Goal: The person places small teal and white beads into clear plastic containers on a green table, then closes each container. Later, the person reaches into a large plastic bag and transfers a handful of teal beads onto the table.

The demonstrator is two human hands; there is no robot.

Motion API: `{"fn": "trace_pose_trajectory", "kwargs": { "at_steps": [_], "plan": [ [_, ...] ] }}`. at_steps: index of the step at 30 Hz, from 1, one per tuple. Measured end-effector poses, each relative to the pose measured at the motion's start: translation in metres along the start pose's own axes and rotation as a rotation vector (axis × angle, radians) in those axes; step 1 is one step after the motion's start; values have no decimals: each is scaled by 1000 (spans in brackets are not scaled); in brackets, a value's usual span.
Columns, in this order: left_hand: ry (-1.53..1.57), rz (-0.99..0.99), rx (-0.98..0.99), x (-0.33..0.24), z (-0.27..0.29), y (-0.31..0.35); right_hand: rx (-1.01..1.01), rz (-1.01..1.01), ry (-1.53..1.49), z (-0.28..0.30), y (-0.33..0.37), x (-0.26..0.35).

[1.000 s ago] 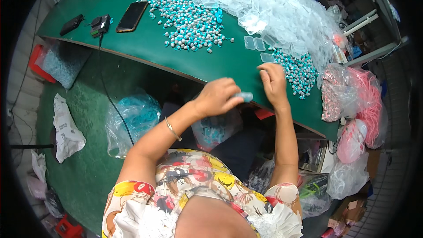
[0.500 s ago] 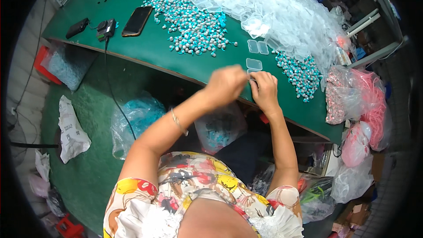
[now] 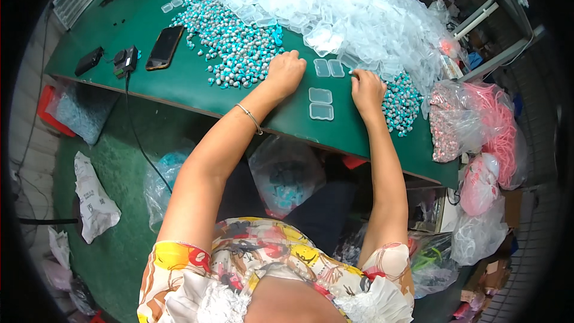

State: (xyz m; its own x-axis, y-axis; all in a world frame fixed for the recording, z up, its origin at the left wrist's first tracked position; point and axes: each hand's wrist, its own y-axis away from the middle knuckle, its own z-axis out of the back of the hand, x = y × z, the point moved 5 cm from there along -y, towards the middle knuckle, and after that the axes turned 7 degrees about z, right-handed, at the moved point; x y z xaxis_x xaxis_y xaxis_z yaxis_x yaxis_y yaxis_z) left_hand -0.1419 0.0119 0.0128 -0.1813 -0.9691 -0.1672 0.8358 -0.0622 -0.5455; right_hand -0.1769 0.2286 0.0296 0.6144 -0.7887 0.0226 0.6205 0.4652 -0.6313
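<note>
- Box (image 3: 89,61), small and black, is lying at the left of the green table (image 3: 179,81), well apart from the loose pieces.
- Gadget (image 3: 124,61), boxy, is sitting just beside it; its dark cord is hanging over the front edge, probably because its other end is below.
- Phone (image 3: 164,48), screen up, is resting left of the pieces, seemingly to be out of their way.
- Left pile (image 3: 233,45) of grey-and-teal pieces is spreading loosely, probably to keep single pieces easy to pick.
- Left hand (image 3: 286,75) is curling its fingers at that pile's right edge; whether it is gripping a piece is hidden.
- Near case (image 3: 321,111), clear, is lying unfolded between the hands, apparently so that both can reach it.
- Far case (image 3: 321,68), also unfolded, is lying beyond it.
- Heap (image 3: 353,21) of clear cases is filling the back, perhaps to spare the front.
- Right hand (image 3: 369,93) is bending its fingers just beside the right pile (image 3: 402,107) of like pieces; any hold is not showing clearly.
- Bag (image 3: 445,122) of reddish pieces is slumping at the right end.
</note>
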Motion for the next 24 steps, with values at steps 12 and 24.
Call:
{"fn": "trace_pose_trajectory", "kwargs": {
  "at_steps": [12,24],
  "plan": [
    [985,429,214,-21,22,50,17,-90,-127,-6,-10,1],
    [742,234,11,-53,29,78,237,136,-571,32,41,70]
  ]
}}
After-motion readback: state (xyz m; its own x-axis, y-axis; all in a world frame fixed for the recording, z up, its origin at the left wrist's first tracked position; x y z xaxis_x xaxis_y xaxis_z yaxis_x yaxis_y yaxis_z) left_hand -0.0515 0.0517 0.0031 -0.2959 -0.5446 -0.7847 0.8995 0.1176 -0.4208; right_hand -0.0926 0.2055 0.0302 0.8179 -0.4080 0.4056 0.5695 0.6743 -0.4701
